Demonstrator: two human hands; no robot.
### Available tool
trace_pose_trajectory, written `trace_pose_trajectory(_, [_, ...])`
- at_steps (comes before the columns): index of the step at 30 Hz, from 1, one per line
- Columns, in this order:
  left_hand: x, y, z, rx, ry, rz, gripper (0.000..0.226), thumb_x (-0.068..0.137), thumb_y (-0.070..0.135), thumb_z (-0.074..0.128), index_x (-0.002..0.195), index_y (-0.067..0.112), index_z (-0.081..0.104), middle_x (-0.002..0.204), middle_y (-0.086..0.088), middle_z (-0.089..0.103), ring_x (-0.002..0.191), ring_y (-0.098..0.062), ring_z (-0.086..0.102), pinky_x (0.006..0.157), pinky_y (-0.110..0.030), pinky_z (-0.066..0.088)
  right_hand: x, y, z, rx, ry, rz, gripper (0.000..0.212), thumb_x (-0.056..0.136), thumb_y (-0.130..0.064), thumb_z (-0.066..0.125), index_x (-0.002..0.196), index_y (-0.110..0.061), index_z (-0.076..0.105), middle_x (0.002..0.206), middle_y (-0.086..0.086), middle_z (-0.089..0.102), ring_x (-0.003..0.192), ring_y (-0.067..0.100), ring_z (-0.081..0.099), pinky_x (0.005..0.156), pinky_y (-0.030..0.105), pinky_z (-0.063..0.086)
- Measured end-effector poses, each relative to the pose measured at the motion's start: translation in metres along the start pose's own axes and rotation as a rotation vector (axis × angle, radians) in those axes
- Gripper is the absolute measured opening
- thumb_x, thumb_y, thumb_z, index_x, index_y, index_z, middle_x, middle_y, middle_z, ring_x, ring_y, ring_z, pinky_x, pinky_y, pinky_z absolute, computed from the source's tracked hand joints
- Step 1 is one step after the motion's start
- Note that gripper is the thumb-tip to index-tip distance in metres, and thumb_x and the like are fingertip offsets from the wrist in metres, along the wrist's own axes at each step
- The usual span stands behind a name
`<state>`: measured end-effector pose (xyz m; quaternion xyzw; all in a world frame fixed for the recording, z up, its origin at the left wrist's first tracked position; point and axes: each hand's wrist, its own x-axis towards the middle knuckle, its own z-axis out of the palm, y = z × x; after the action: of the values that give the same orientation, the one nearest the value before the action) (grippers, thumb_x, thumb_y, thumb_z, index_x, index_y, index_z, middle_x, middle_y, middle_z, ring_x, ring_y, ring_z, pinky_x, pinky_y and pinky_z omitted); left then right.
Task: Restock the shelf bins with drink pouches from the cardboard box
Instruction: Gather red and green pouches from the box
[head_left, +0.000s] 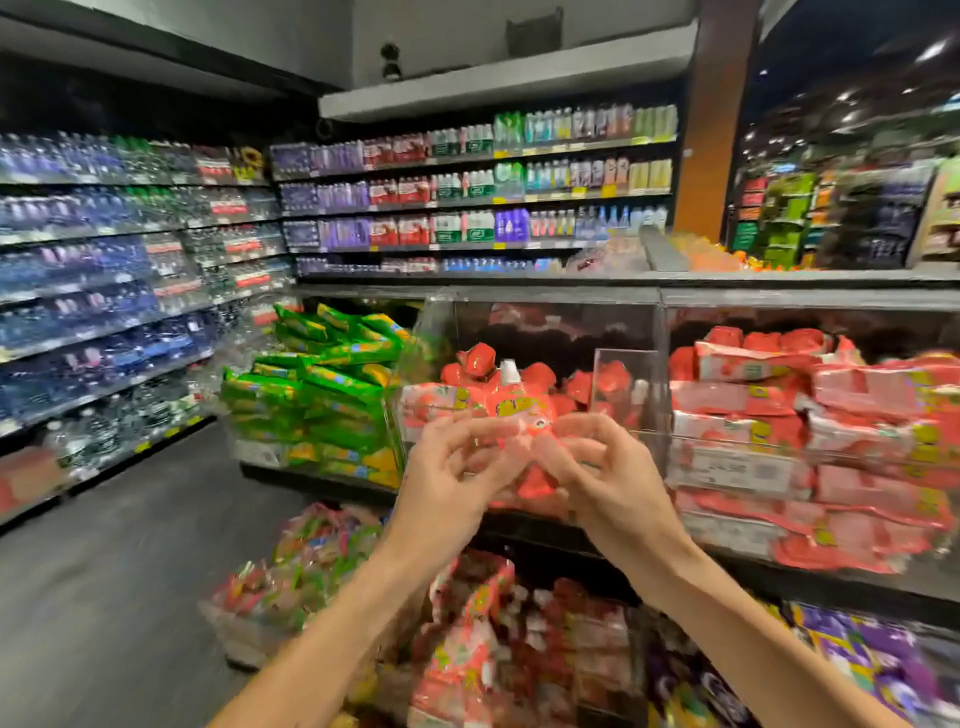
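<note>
Up at chest height, just before the middle clear bin (550, 317), both my hands met on one red drink pouch (524, 415). Left hand (452, 467) had its fingers curled and pinched the pouch's left side; right hand (613, 473) had its fingers curled on the right side. Fingertips were motion-blurred, so exact finger placement couldn't be told. Pouch stood roughly upright between the hands, with a white cap (508, 371) at its top, level with the bin's front wall. Whether it was already past that wall, couldn't tell.

Middle bin held more red pouches, piled loosely toward the far side. Left of it, a bin of green pouches (322, 379) stacked flat. Right of it, a bin packed with red-and-white packs (769, 400) in layers. Below my forearms, on the near lower level, sat a loose heap of red pouches (467, 654), blurry. Purple packs (862, 660) lay at the near right. Bottle shelves (104, 260) ran along the far left wall and across the far side. Grey floor (130, 571) showed at near left.
</note>
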<state>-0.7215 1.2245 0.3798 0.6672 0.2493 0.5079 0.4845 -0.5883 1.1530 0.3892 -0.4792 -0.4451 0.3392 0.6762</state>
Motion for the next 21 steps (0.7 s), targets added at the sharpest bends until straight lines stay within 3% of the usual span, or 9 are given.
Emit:
trace_pose_trajectory(3, [0.036,0.003,-0.023,0.118,-0.164,0.074,0.054,0.062,0.027,0.093,0.111,0.019,0.073,0.119,-0.008,0.058,0.100,-0.004,0.066,0.080,-0.015,0.051,0.030,-0.009,0.022,-0.082,0.151,-0.022,0.025,0.089,-0.025,0.071,0.103,-0.005,0.064,0.068,0.002,0.072,0.054,0.012,0.065,0.047,0.027,0.052])
trace_pose_trajectory(5, [0.066,0.005,-0.030,0.253,-0.191,0.136,0.050,0.068,0.015,0.089,0.115,0.020,0.072,0.115,-0.003,0.063,0.092,0.006,0.064,0.077,-0.011,0.050,0.053,-0.016,0.033,-0.150,0.171,-0.022,0.026,0.088,-0.031,0.072,0.103,-0.010,0.067,0.074,0.002,0.074,0.063,0.016,0.067,0.064,0.042,0.058])
trace_pose_trajectory(7, [0.099,0.006,-0.034,0.425,-0.145,0.205,0.040,0.075,0.020,0.083,0.114,0.020,0.074,0.106,0.001,0.073,0.086,0.008,0.066,0.075,-0.013,0.051,0.078,-0.019,0.039,-0.159,0.129,-0.007,0.007,0.089,-0.017,0.072,0.094,-0.016,0.069,0.074,0.002,0.073,0.070,0.021,0.065,0.078,0.050,0.055])
trace_pose_trajectory(9, [0.128,-0.001,-0.038,0.615,-0.116,0.250,0.040,0.075,0.036,0.075,0.113,0.026,0.075,0.102,0.004,0.076,0.092,-0.007,0.070,0.082,-0.029,0.055,0.105,-0.015,0.042,-0.216,0.129,0.014,0.014,0.085,-0.003,0.069,0.086,-0.017,0.071,0.073,0.006,0.072,0.071,0.026,0.062,0.079,0.052,0.052])
trace_pose_trajectory(11, [0.151,-0.013,-0.038,0.762,-0.154,0.253,0.032,0.082,0.038,0.073,0.113,0.029,0.074,0.104,0.002,0.076,0.098,-0.019,0.070,0.084,-0.036,0.054,0.130,-0.005,0.043,-0.319,0.191,0.017,0.014,0.081,-0.007,0.067,0.081,-0.020,0.073,0.076,0.008,0.074,0.067,0.026,0.064,0.081,0.054,0.055])
trace_pose_trajectory(13, [0.169,-0.022,-0.036,0.869,-0.186,0.261,0.028,0.087,0.039,0.070,0.113,0.029,0.073,0.109,-0.003,0.075,0.105,-0.026,0.068,0.087,-0.040,0.053,0.152,0.008,0.041,-0.500,0.248,0.020,0.012,0.084,-0.016,0.066,0.089,-0.023,0.074,0.083,0.005,0.076,0.070,0.021,0.070,0.078,0.041,0.060])
trace_pose_trajectory(15, [0.182,-0.029,-0.033,0.952,-0.201,0.264,0.028,0.091,0.038,0.067,0.117,0.028,0.071,0.115,-0.007,0.072,0.111,-0.030,0.065,0.091,-0.042,0.052,0.167,0.017,0.040,-0.753,0.270,-0.004,0.021,0.093,-0.021,0.060,0.109,-0.025,0.073,0.097,0.007,0.075,0.087,0.023,0.071,0.079,0.032,0.057])
trace_pose_trajectory(17, [0.193,-0.036,-0.030,1.039,-0.211,0.267,0.030,0.094,0.036,0.062,0.122,0.028,0.068,0.120,-0.008,0.070,0.115,-0.031,0.062,0.094,-0.039,0.050,0.178,0.024,0.040,-0.949,0.279,-0.022,0.029,0.097,-0.023,0.054,0.122,-0.024,0.069,0.109,0.013,0.073,0.104,0.032,0.067,0.086,0.036,0.053])
trace_pose_trajectory(21, [0.201,-0.048,-0.026,1.132,-0.205,0.221,0.034,0.097,0.042,0.059,0.124,0.024,0.067,0.127,-0.008,0.066,0.121,-0.031,0.057,0.095,-0.040,0.046,0.194,0.037,0.038,-1.141,0.234,0.041,0.033,0.102,-0.033,0.048,0.130,-0.022,0.063,0.117,0.017,0.068,0.112,0.036,0.062,0.084,0.036,0.047])
